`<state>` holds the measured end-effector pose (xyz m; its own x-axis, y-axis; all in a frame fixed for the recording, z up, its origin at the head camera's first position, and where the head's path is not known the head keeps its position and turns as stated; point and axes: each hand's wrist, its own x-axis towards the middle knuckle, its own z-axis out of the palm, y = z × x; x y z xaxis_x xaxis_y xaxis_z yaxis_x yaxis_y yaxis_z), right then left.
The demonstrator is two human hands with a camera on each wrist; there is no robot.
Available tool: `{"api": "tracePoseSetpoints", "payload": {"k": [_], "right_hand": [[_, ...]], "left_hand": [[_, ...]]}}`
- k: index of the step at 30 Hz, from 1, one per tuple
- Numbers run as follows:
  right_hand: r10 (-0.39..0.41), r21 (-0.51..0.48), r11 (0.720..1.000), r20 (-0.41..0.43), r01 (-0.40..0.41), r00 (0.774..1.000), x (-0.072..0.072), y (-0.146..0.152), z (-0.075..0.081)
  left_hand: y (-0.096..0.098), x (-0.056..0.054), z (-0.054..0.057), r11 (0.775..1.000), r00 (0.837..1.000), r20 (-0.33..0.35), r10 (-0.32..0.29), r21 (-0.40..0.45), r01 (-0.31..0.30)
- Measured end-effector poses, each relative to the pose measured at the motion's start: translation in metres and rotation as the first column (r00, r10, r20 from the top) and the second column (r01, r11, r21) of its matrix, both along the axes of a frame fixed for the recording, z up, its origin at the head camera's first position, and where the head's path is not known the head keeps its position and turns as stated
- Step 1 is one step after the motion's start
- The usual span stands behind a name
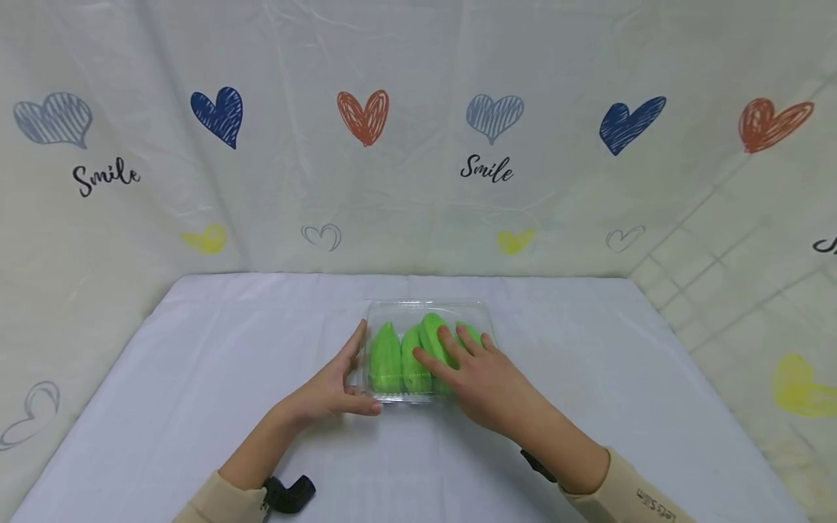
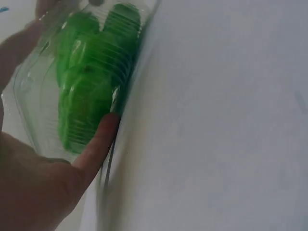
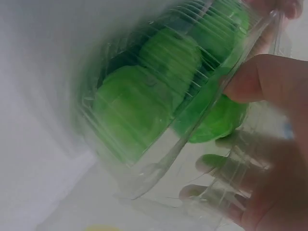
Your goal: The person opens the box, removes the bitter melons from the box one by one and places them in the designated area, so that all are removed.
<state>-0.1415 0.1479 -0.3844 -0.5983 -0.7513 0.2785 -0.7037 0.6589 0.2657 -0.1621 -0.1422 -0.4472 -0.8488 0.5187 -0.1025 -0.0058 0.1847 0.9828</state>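
A clear plastic box stands on the white-covered table, with several light green, ridged, long fruit-like pieces side by side in it. My left hand holds the box at its near left corner, thumb along the front edge and fingers along the left side. In the left wrist view that thumb lies against the box's edge. Over the right part of the box my right hand spreads its fingers, and they cover some of the green pieces. The right wrist view shows its thumb at the plastic rim.
White cloth covers the table. Behind it hangs a pale backdrop printed with hearts and "Smile" lettering. A black strap piece shows at the left sleeve.
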Motion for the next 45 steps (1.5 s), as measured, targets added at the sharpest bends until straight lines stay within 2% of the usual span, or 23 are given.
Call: {"api": "tracePoseSetpoints", "payload": {"k": [5,11,18,23,30,35,39,42,45], "right_hand": [[0.004,0.001,1.0,-0.017,-0.004,1.0,-0.001,-0.001,-0.002],[0.001,0.015,1.0,-0.023,-0.001,1.0,-0.001,-0.002,-0.001],[0.065,-0.022,0.998,-0.014,-0.065,0.998,-0.005,-0.001,0.009],[0.094,-0.042,0.995,0.073,-0.091,0.993,-0.011,0.0,0.019],[0.072,-0.078,0.995,0.234,-0.055,0.97,-0.016,0.005,0.03],[0.105,-0.196,0.979,0.263,-0.053,0.959,-0.021,0.014,0.04],[0.112,-0.278,0.96,0.286,-0.03,0.952,-0.025,0.021,0.048],[0.118,-0.269,0.962,0.306,-0.033,0.945,-0.028,0.021,0.05],[0.117,-0.272,0.962,0.315,-0.029,0.942,-0.03,0.02,0.05]], "left_hand": [[0.005,0.005,-0.001,0.996,0.997,-0.007,0.073,-0.051,-0.073],[0.006,0.005,-0.005,0.992,0.994,-0.05,0.1,-0.07,-0.104],[0.004,0.003,-0.008,0.99,0.991,-0.074,0.11,-0.079,-0.116],[0.003,0.001,-0.009,0.992,0.99,-0.1,0.099,-0.065,-0.106],[0.006,-0.003,-0.009,0.994,0.987,-0.139,0.083,-0.055,-0.091],[0.007,-0.003,-0.005,0.995,0.98,-0.179,0.087,-0.03,-0.094],[0.008,0.001,0.0,0.995,0.987,-0.133,0.087,-0.043,-0.094],[0.007,0.001,0.002,0.994,0.994,-0.046,0.095,-0.05,-0.097],[0.001,0.0,0.001,0.992,0.991,0.062,0.12,0.033,-0.122]]}}
